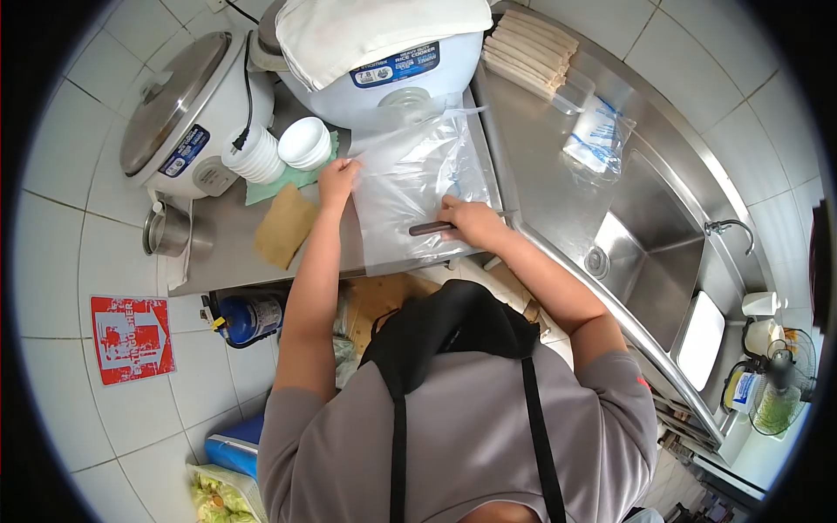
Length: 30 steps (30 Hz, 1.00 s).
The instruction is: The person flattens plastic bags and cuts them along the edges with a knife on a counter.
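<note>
A clear plastic sheet [405, 187] lies over the steel counter in front of me, wrinkled and shiny. My left hand [336, 182] is at its left edge, fingertips pinched together on the plastic. Closed around a knife [429, 228] is my right hand [472, 223], resting over the right part of the sheet. The dark handle points left, and a short stretch of thin blade shows to the right of the hand. Left of the sheet, a folded brown cloth [285, 225] lies near stacked white bowls [305, 142] on a green cloth [270, 189].
A large rice cooker [397, 83] topped with a white cloth stands behind the sheet; another rice cooker [187, 113] is at the left beside a metal pot [167, 231]. To the right are a steel sink [649, 240], folded cloths [528, 52] and a plastic-wrapped pack [597, 135].
</note>
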{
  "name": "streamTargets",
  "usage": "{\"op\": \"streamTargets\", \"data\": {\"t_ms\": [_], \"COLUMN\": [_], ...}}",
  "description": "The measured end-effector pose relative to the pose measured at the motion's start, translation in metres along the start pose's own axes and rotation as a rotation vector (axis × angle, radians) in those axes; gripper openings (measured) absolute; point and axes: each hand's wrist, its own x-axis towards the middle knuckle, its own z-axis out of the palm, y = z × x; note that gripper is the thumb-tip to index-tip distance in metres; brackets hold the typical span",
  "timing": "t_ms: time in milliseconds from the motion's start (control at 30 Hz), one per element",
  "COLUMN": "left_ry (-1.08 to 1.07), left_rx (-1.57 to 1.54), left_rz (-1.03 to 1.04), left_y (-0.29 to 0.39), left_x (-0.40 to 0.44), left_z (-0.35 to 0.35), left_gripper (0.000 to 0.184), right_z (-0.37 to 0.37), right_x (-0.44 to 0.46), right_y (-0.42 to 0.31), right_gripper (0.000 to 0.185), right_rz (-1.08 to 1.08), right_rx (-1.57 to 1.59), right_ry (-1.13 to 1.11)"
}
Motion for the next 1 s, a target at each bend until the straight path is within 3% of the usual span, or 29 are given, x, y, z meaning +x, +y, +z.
{"op": "streamTargets", "data": {"t_ms": [167, 267, 400, 467, 533, 600, 667, 733, 833, 867, 967, 1000], "left_ry": [0.024, -0.003, 0.407, 0.606, 0.505, -0.27, -0.651, -0.619, -0.601, -0.6, -0.609, -0.574], "left_rx": [-0.014, 0.061, 0.196, 0.335, 0.281, 0.208, 0.392, 0.355, 0.408, 0.444, 0.309, 0.25], "left_rz": [-0.023, 0.096, 0.43, 0.631, 0.767, 0.811, 0.965, 1.068, 1.147, 1.159, 0.99, 0.905], "left_y": [0.005, -0.018, 0.015, 0.048, 0.04, 0.037, 0.051, 0.064, 0.065, 0.063, 0.058, 0.059], "left_x": [-0.003, 0.01, -0.023, -0.053, -0.088, -0.121, -0.141, -0.155, -0.16, -0.159, -0.154, -0.153], "left_z": [0.003, 0.004, 0.019, 0.019, 0.029, 0.034, 0.051, 0.065, 0.075, 0.076, 0.075, 0.075], "left_gripper": [0.024, 0.027, 0.024, 0.024, 0.021, 0.027, 0.034, 0.035, 0.03, 0.027, 0.017, 0.015], "right_z": [0.014, -0.004, -0.03, -0.038, -0.044, -0.057, -0.066, -0.079, -0.076, -0.077, -0.096, -0.094], "right_x": [0.001, 0.0, 0.008, 0.01, 0.009, 0.009, 0.003, -0.009, -0.028, -0.039, -0.077, -0.089], "right_y": [-0.004, -0.019, -0.003, 0.016, 0.027, 0.033, 0.032, 0.028, 0.038, 0.041, 0.023, 0.02], "right_gripper": [0.016, 0.016, 0.022, 0.024, 0.027, 0.029, 0.032, 0.037, 0.039, 0.037, 0.034, 0.029], "right_rz": [0.033, 0.004, 0.059, 0.171, 0.279, 0.377, 0.387, 0.396, 0.296, 0.367, 0.522, 0.463], "right_rx": [-0.024, 0.104, 0.215, 0.164, 0.189, 0.284, 0.416, 0.442, 0.235, 0.274, 0.843, 0.956], "right_ry": [0.08, 0.049, 0.344, 0.296, 0.272, 0.289, 0.446, 0.546, 0.901, 0.909, 0.778, 0.806]}}
